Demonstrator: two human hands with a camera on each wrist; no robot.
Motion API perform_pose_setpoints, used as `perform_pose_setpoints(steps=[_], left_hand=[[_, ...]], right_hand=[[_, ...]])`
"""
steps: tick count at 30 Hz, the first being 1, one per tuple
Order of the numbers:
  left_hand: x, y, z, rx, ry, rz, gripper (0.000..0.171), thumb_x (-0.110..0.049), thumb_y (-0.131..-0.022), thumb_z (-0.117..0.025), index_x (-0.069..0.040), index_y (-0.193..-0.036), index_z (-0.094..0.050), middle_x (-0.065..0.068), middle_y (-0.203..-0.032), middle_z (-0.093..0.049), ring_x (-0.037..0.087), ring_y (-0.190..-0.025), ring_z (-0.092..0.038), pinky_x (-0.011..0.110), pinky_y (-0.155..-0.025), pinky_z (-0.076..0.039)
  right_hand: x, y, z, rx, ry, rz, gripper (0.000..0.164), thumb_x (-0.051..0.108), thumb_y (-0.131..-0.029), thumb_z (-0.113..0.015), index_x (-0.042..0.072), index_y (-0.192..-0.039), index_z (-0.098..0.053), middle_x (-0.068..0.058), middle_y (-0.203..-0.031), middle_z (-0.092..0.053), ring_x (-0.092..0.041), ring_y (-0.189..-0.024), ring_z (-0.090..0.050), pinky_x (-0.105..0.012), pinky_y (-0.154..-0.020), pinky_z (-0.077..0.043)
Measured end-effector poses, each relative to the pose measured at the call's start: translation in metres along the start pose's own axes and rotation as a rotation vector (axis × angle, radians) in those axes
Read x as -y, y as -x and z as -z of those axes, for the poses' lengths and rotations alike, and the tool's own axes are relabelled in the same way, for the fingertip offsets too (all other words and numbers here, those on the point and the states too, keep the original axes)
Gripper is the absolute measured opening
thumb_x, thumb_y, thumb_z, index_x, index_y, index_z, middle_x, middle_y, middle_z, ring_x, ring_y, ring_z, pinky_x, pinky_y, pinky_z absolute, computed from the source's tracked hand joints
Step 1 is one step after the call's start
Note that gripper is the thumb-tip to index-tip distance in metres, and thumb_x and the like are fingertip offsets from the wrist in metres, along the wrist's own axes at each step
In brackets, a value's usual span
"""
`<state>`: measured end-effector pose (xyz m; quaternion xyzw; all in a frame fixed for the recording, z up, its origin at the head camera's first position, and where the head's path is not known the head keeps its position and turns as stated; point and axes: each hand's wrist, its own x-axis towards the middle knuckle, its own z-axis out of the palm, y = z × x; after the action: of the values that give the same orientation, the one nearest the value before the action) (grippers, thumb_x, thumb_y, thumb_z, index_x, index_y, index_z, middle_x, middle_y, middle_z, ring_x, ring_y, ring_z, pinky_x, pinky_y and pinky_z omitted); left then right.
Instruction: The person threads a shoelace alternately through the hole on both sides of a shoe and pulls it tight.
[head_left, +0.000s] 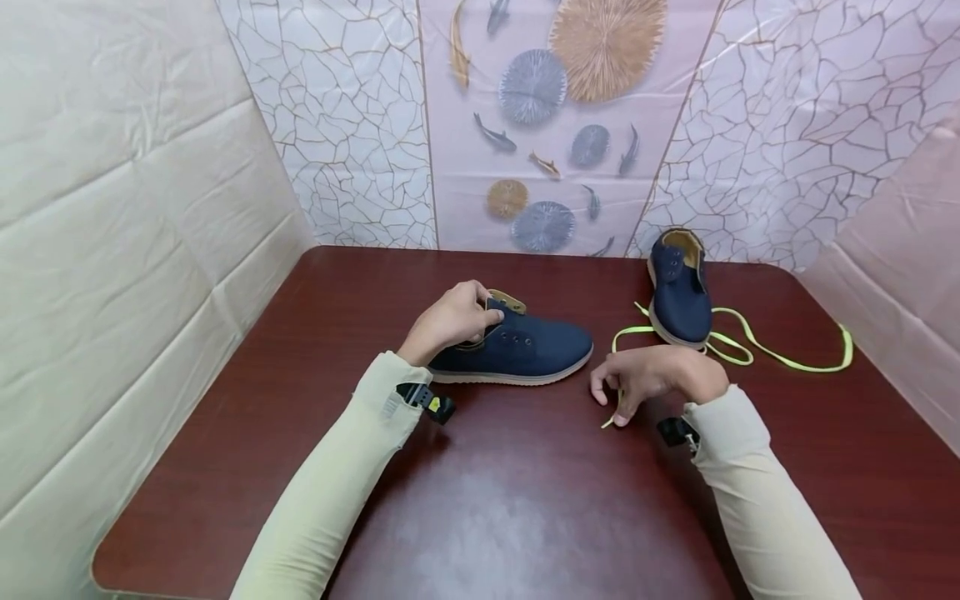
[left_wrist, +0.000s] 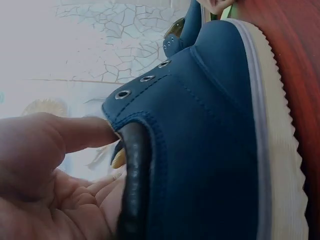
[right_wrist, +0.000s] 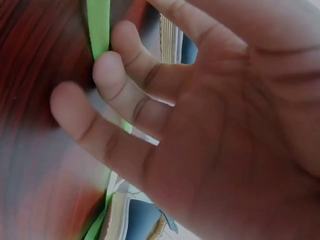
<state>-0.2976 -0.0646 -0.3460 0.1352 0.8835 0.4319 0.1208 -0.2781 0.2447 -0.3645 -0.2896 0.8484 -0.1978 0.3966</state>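
Note:
A navy shoe (head_left: 536, 350) with a pale sole stands on the table, toe pointing right, its eyelets bare of lace. My left hand (head_left: 450, 323) grips its collar, thumb by the eyelet flap and fingers on the far side; the left wrist view shows the thumb at the edge of the flap (left_wrist: 120, 107). Off the toe, low over the table, my right hand (head_left: 656, 373) pinches a yellow-green lace (right_wrist: 99, 27) close to its end, with a short tip poking out below the thumb. The other fingers are loosely bent.
A second navy shoe (head_left: 681, 304) stands at the back right, toe toward me. Yellow-green lace (head_left: 813, 367) lies in loops around it, running off toward the right edge of the dark red table (head_left: 247, 467). Patterned sheets (head_left: 360, 125) cover the walls behind and beside.

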Motion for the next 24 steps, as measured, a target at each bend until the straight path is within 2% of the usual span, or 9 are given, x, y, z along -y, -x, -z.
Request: perform_pose_setpoints(steps=[4,7,10,12,13,16,19,22,24], left_hand=[[0.003,-0.001,0.006,0.085,0.109,-0.037,0.017,-0.015,-0.109,-0.058,-0.007,-0.118,-0.047,-0.001,-0.062,-0.038,0.014,-0.051,-0.037,0.029,-0.057,-0.035],[0.006,-0.002,0.011,0.178,0.119,-0.101,0.015,-0.014,-0.112,-0.053,-0.004,-0.122,-0.057,-0.002,-0.062,-0.034,0.013,-0.05,-0.031,0.028,-0.055,-0.032],[0.008,-0.003,0.015,0.245,0.025,-0.175,0.025,-0.022,-0.113,-0.051,-0.002,-0.107,-0.066,-0.004,-0.059,-0.03,0.012,-0.05,-0.028,0.029,-0.056,-0.032],[0.008,-0.004,0.016,0.27,-0.07,-0.219,0.031,-0.029,-0.113,-0.051,-0.007,-0.106,-0.07,-0.005,-0.058,-0.03,0.012,-0.05,-0.029,0.029,-0.06,-0.034],[0.008,-0.005,0.016,0.286,-0.111,-0.234,0.033,-0.033,-0.113,-0.052,-0.008,-0.107,-0.071,-0.005,-0.058,-0.032,0.012,-0.051,-0.031,0.03,-0.062,-0.035],[0.007,-0.006,0.013,0.321,-0.222,-0.26,0.034,-0.039,-0.111,-0.054,-0.013,-0.116,-0.074,-0.003,-0.077,-0.054,0.012,-0.063,-0.044,0.03,-0.072,-0.04],[0.004,-0.005,0.01,0.352,-0.274,-0.249,0.035,-0.04,-0.11,-0.056,-0.014,-0.128,-0.073,-0.002,-0.091,-0.058,0.012,-0.073,-0.047,0.03,-0.076,-0.04],[0.004,-0.004,0.012,0.354,-0.288,-0.262,0.033,-0.035,-0.11,-0.058,-0.012,-0.13,-0.072,-0.004,-0.076,-0.052,0.011,-0.067,-0.045,0.029,-0.075,-0.041],[0.005,-0.002,0.016,0.35,-0.283,-0.275,0.03,-0.033,-0.11,-0.059,-0.01,-0.12,-0.075,-0.005,-0.064,-0.042,0.011,-0.06,-0.041,0.028,-0.073,-0.04]], right_hand=[[0.003,-0.003,0.001,-0.028,0.051,-0.022,0.022,0.001,-0.084,-0.086,0.007,-0.092,-0.067,0.003,-0.075,-0.047,-0.009,-0.066,-0.044,-0.024,-0.066,-0.041],[0.007,-0.006,0.0,-0.086,0.121,-0.023,0.017,0.004,-0.085,-0.086,0.009,-0.084,-0.07,0.004,-0.071,-0.052,-0.009,-0.064,-0.046,-0.025,-0.065,-0.041],[0.012,-0.009,0.0,-0.122,0.152,0.008,0.015,0.005,-0.086,-0.084,0.008,-0.079,-0.072,0.006,-0.067,-0.055,-0.007,-0.063,-0.047,-0.026,-0.065,-0.042],[0.016,-0.012,0.002,-0.13,0.154,0.023,0.016,0.005,-0.089,-0.082,0.008,-0.079,-0.07,0.008,-0.068,-0.054,-0.007,-0.063,-0.047,-0.026,-0.065,-0.042],[0.017,-0.012,0.002,-0.128,0.156,0.029,0.016,0.003,-0.09,-0.08,0.008,-0.08,-0.069,0.008,-0.068,-0.053,-0.007,-0.063,-0.046,-0.026,-0.066,-0.041],[0.024,-0.011,0.004,-0.116,0.156,0.021,0.018,0.004,-0.096,-0.074,0.009,-0.082,-0.064,0.008,-0.072,-0.05,-0.008,-0.067,-0.046,-0.027,-0.069,-0.041],[0.03,-0.006,0.007,-0.102,0.12,0.033,0.018,0.005,-0.101,-0.068,0.009,-0.085,-0.062,0.006,-0.075,-0.051,-0.01,-0.069,-0.047,-0.028,-0.07,-0.041],[0.038,-0.005,0.012,-0.124,0.078,0.076,0.016,0.004,-0.102,-0.067,0.009,-0.088,-0.063,0.001,-0.074,-0.055,-0.012,-0.066,-0.047,-0.027,-0.067,-0.042],[0.044,-0.007,0.015,-0.171,0.091,0.101,0.015,0.001,-0.101,-0.066,0.008,-0.089,-0.067,-0.002,-0.074,-0.059,-0.014,-0.065,-0.05,-0.027,-0.064,-0.043]])
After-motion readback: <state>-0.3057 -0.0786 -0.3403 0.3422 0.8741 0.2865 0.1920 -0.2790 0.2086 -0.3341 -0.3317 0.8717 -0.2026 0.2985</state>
